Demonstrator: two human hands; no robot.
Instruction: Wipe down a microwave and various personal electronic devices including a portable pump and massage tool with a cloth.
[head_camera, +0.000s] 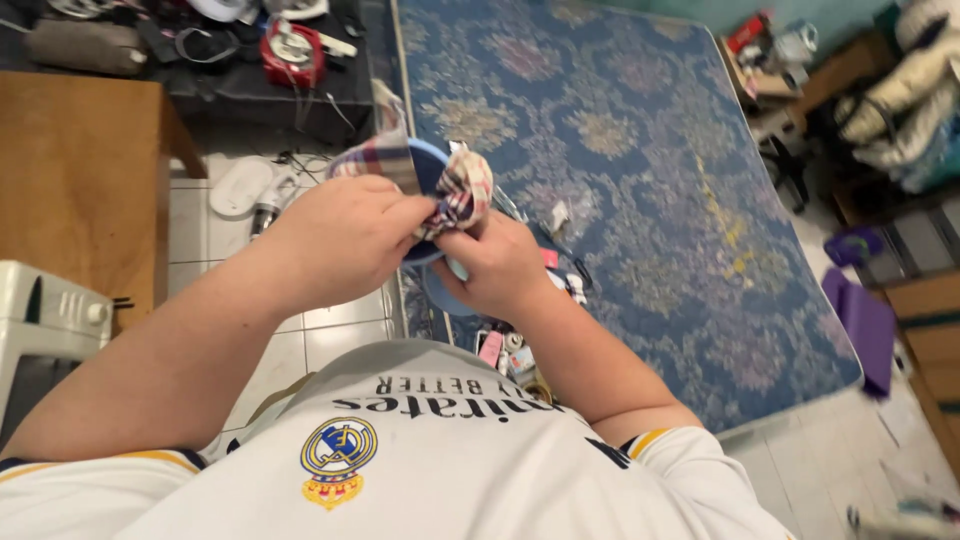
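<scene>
Head view: left hand (345, 235) and right hand (495, 265), fingers curled, pinch plaid cloth (455, 190).

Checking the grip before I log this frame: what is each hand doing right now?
Left hand: closed, pinching the plaid cloth against the blue round piece.
Right hand: closed, gripping the same plaid cloth from below.
</scene>
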